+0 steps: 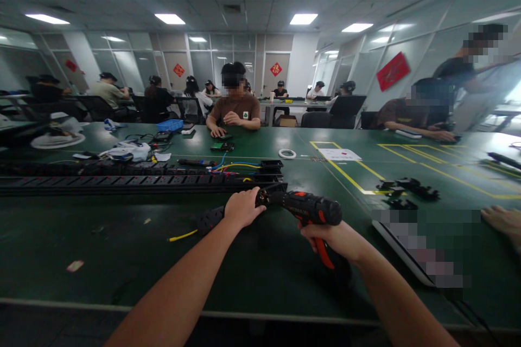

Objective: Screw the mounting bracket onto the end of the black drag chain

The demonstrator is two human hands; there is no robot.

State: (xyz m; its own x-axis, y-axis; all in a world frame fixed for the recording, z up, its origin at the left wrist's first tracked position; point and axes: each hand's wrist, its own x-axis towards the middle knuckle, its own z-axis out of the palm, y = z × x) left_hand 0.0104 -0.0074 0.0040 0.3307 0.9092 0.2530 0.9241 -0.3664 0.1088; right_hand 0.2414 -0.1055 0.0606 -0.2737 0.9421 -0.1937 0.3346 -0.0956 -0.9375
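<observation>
My right hand (336,237) is wrapped around the handle of a black and orange cordless drill (309,207). The drill lies level, its nose pointing left towards the fingers of my left hand (243,209). That hand grips a short black socket strip (209,220) near its right end, low over the table. A yellow wire (183,236) sticks out at the strip's left end. Small metallic parts show at the strip's right end, where the drill's tip meets it; the exact contact is too small to make out.
Long black socket strips (122,180) lie beyond my left hand, with coloured wires (232,167) at their right end. A roll of tape (287,154), black plastic parts (411,188) and a tablet-like panel (407,255) are on the green table (134,260). A co-worker (234,108) sits opposite.
</observation>
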